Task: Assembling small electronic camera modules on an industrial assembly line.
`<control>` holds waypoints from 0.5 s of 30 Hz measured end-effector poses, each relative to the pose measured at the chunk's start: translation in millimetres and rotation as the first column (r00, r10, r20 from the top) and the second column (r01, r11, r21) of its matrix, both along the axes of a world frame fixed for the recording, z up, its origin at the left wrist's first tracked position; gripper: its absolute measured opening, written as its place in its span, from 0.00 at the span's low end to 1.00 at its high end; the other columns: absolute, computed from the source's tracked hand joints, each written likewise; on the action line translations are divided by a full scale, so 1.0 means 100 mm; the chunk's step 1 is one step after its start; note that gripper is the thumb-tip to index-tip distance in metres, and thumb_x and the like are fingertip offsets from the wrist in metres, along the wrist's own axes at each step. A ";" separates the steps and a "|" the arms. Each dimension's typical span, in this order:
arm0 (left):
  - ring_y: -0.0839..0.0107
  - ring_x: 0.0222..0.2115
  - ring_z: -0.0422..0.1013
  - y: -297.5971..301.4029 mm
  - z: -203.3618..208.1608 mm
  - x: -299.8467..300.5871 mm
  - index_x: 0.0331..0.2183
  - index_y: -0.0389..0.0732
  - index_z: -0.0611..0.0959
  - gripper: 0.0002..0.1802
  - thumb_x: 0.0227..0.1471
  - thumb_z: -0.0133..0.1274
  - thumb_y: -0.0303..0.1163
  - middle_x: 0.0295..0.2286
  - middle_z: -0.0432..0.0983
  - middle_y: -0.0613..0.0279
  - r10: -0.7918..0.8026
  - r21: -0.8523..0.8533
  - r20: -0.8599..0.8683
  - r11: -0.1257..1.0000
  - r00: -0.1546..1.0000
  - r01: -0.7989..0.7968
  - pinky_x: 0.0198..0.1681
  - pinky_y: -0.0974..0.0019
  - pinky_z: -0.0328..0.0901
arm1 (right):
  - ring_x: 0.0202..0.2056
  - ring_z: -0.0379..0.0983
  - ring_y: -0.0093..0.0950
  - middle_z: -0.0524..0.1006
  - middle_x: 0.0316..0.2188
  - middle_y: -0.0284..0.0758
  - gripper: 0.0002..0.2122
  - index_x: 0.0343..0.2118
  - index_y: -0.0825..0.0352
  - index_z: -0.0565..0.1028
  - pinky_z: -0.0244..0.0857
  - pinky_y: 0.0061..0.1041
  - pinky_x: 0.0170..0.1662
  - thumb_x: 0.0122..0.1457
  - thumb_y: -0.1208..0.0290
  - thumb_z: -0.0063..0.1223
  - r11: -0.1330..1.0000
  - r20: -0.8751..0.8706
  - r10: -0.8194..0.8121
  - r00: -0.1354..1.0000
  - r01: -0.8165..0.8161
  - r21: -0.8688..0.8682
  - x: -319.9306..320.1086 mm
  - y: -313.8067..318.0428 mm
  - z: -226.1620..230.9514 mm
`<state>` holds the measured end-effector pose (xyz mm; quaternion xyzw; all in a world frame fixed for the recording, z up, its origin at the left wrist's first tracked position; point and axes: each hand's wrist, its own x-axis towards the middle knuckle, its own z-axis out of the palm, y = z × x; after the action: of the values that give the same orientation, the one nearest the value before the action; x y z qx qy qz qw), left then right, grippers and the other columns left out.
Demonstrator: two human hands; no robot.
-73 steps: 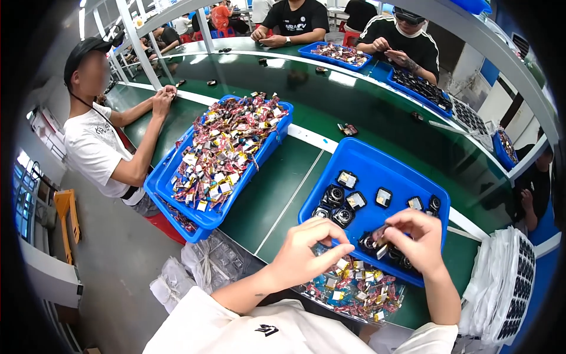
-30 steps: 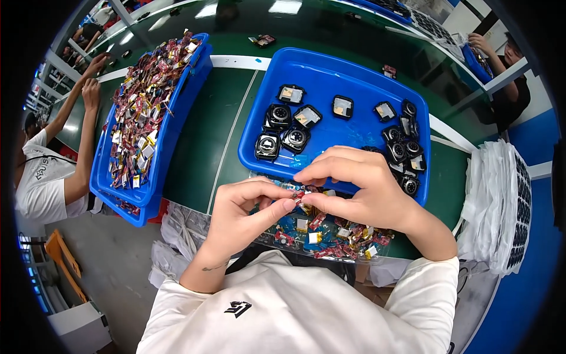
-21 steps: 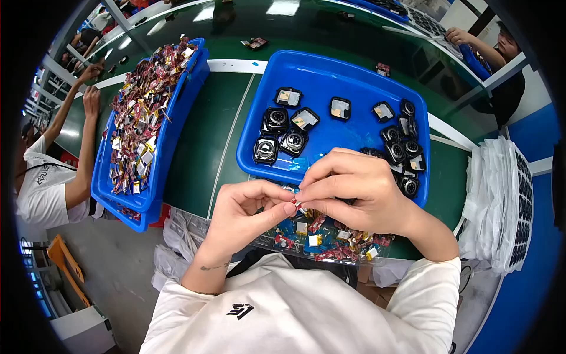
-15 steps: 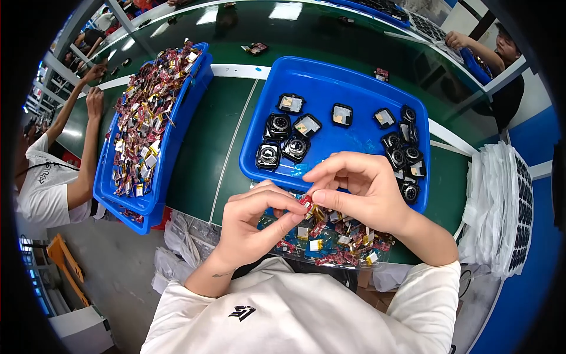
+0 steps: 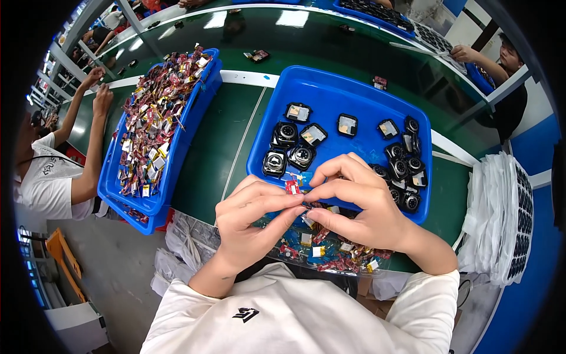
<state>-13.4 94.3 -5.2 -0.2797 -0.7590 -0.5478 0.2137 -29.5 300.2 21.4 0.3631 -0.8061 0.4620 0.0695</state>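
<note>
My left hand (image 5: 250, 215) pinches a small red circuit board (image 5: 292, 187) between thumb and fingers, just over the near edge of a blue tray (image 5: 333, 82). Close against it, my right hand (image 5: 368, 206) has thumb and fingertips pinched together by the board's lower end; what lies between them is too small to make out. Black smartwatch cases (image 5: 302, 156) lie in the tray, grouped at the left and right. Below my hands, a clear tray (image 5: 383, 268) holds loose red boards and silver-and-yellow battery cells (image 5: 318, 252).
At left, a blue bin (image 5: 168, 194) is heaped with red boards and cells. White-wrapped stacked trays (image 5: 486, 212) stand at right. Beyond runs a green conveyor belt (image 5: 306, 44) carrying a few parts. One person (image 5: 53, 171) works at left, another (image 5: 507, 82) at far right.
My fingertips have shifted slightly left, and the red board now stands up above my left fingers. My right fingertips have come down beside it. The whole view has shifted a little.
</note>
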 end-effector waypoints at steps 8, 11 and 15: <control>0.73 0.28 0.70 0.03 -0.02 0.02 0.30 0.36 0.82 0.10 0.39 0.62 0.20 0.25 0.76 0.63 -0.064 0.003 0.164 0.998 0.984 0.065 0.30 0.73 0.64 | 0.24 0.70 0.18 0.76 0.24 0.34 0.04 0.29 0.70 0.78 0.64 0.16 0.28 0.50 0.81 0.60 0.980 0.530 0.110 0.841 -0.004 -0.197 -0.02 0.08 0.05; 0.75 0.27 0.69 0.05 -0.06 0.09 0.31 0.35 0.82 0.09 0.41 0.61 0.21 0.26 0.77 0.62 -0.167 0.188 0.517 0.979 0.839 0.079 0.30 0.74 0.64 | 0.24 0.73 0.19 0.77 0.26 0.36 0.04 0.29 0.71 0.78 0.65 0.16 0.27 0.49 0.81 0.61 0.994 0.285 -0.026 0.958 0.056 -0.099 -0.01 0.07 0.03; 0.79 0.27 0.68 0.05 -0.02 0.08 0.30 0.34 0.83 0.06 0.44 0.61 0.22 0.26 0.77 0.63 -0.121 0.045 0.444 0.993 0.888 0.113 0.31 0.74 0.63 | 0.24 0.74 0.20 0.79 0.26 0.38 0.04 0.26 0.72 0.78 0.66 0.17 0.27 0.46 0.82 0.63 0.995 0.292 -0.022 0.956 0.050 -0.090 -0.01 0.10 0.02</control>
<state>-5.3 98.8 -6.8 -0.1899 -0.7647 -0.6158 0.0031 -30.7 310.4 23.3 0.2726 -0.7907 0.5476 -0.0239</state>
